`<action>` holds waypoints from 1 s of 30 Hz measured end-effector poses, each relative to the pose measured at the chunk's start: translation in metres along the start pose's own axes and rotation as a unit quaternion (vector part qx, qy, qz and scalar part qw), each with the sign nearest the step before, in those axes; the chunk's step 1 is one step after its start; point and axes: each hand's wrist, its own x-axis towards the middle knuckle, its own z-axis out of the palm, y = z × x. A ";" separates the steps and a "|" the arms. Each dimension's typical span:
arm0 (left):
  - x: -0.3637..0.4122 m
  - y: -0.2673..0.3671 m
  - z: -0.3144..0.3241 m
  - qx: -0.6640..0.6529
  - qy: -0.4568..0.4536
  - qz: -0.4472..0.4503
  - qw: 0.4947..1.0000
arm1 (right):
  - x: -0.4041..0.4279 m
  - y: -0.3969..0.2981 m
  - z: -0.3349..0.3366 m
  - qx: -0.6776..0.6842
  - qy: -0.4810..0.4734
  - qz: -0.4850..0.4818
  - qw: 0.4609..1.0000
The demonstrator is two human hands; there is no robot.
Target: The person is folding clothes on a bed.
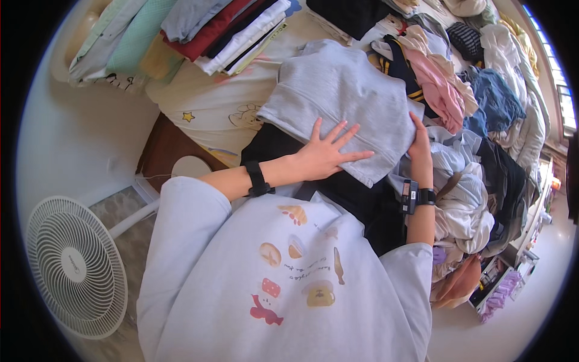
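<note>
A light grey garment (344, 99) lies spread out before me, its near edge over my lap. My left hand (323, 151) rests flat on its near part, fingers spread and pointing up and right. At the garment's right edge is my right hand (420, 138), its thumb on top and its other fingers hidden behind the cloth. Black cloth (276, 145) shows beneath the garment and over my lap.
A stack of folded clothes (226, 34) lies at the upper left of the patterned bedsheet (208, 95). Folded black cloth (348, 16) is at the top. Loose clothes (470, 190) heap along the right. A white electric fan (74, 267) stands at the lower left.
</note>
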 end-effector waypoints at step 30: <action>-0.010 -0.063 -0.183 -0.511 0.193 0.053 0.836 | -0.052 -0.149 0.109 -0.071 -0.047 -0.451 0.889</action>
